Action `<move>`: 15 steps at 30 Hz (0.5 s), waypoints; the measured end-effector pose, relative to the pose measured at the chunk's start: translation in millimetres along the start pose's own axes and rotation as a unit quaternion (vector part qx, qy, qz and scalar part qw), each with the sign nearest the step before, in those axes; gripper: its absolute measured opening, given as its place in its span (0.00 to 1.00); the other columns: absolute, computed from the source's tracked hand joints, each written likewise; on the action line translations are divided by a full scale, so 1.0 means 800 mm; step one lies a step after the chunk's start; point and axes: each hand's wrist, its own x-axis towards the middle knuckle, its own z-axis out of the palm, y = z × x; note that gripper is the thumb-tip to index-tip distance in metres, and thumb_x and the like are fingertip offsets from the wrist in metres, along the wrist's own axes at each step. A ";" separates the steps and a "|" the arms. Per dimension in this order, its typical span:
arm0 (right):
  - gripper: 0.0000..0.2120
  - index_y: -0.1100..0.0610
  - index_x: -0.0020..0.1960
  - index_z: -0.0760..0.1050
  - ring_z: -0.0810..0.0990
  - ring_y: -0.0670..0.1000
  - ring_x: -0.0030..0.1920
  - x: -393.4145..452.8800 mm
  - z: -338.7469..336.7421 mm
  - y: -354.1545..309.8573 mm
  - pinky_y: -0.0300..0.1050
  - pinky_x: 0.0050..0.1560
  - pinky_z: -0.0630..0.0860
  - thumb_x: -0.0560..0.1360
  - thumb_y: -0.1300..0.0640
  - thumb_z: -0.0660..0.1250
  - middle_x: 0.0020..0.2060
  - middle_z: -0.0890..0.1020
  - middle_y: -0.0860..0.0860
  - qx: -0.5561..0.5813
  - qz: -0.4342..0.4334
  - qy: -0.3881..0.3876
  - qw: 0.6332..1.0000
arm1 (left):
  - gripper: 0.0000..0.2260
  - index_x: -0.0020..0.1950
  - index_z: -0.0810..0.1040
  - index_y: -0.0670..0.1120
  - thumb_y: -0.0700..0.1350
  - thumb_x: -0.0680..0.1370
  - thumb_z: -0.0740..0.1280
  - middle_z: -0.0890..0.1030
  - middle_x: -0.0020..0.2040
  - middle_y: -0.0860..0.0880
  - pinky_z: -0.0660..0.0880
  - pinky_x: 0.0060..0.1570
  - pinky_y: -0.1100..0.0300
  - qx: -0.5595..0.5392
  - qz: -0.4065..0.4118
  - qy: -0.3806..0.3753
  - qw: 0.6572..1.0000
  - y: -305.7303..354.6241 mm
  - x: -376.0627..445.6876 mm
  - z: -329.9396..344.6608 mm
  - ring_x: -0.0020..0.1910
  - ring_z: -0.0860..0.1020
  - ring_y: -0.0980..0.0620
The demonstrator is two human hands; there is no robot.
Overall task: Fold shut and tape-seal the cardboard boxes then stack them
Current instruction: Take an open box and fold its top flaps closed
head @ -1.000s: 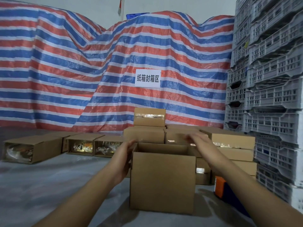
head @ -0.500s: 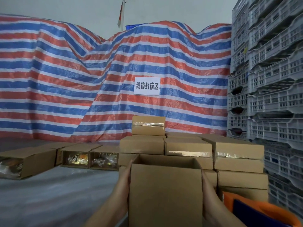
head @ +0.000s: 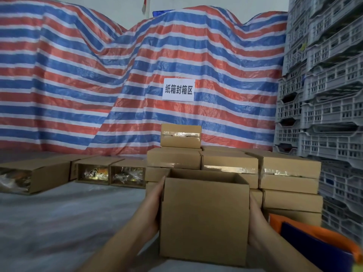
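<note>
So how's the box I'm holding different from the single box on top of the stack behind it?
The held box is open at the top and shows no tape; the top box is closed, with clear tape across its front. The held box stands tall between the left hand and right hand; the top box lies low and wide on the stack. Both are plain brown cardboard.

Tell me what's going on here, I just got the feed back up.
A person is holding an open-topped cardboard box between both hands: the left hand lies flat against its left side, and the right hand is on its right side, mostly hidden behind it. The box is not yet folded shut or taped. Behind it stands a stack of taped boxes. To the left, a row of unsealed boxes lies on the plastic-covered surface, contents showing.
</note>
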 end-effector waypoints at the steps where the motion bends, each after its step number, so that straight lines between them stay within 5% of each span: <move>1: 0.32 0.58 0.27 0.78 0.76 0.50 0.23 0.000 0.000 0.001 0.47 0.36 0.71 0.82 0.41 0.55 0.25 0.78 0.52 0.004 -0.002 0.000 1.000 | 0.19 0.44 0.88 0.48 0.59 0.77 0.63 0.85 0.43 0.44 0.78 0.37 0.58 0.002 -0.002 -0.006 1.000 0.001 -0.001 0.001 0.41 0.85 0.47; 5: 0.29 0.60 0.34 0.77 0.77 0.51 0.24 -0.002 0.002 -0.001 0.48 0.38 0.72 0.82 0.42 0.55 0.26 0.79 0.54 -0.010 -0.013 0.008 1.000 | 0.10 0.60 0.79 0.57 0.51 0.80 0.65 0.85 0.51 0.46 0.79 0.38 0.55 0.008 0.066 0.031 0.997 0.006 0.001 0.004 0.46 0.84 0.46; 10: 0.29 0.61 0.36 0.79 0.80 0.52 0.27 0.000 0.002 -0.001 0.49 0.40 0.73 0.82 0.42 0.55 0.28 0.81 0.55 -0.038 -0.019 0.009 0.999 | 0.24 0.49 0.86 0.55 0.32 0.82 0.55 0.83 0.57 0.56 0.76 0.44 0.71 0.144 0.243 0.054 0.958 0.019 0.000 -0.007 0.55 0.80 0.61; 15: 0.28 0.62 0.39 0.79 0.81 0.53 0.29 0.001 0.000 -0.002 0.49 0.41 0.74 0.82 0.41 0.55 0.30 0.82 0.56 -0.049 -0.026 0.017 0.998 | 0.22 0.41 0.87 0.51 0.31 0.80 0.58 0.82 0.57 0.60 0.73 0.49 0.74 0.260 0.259 -0.032 0.930 0.047 -0.003 -0.016 0.58 0.77 0.65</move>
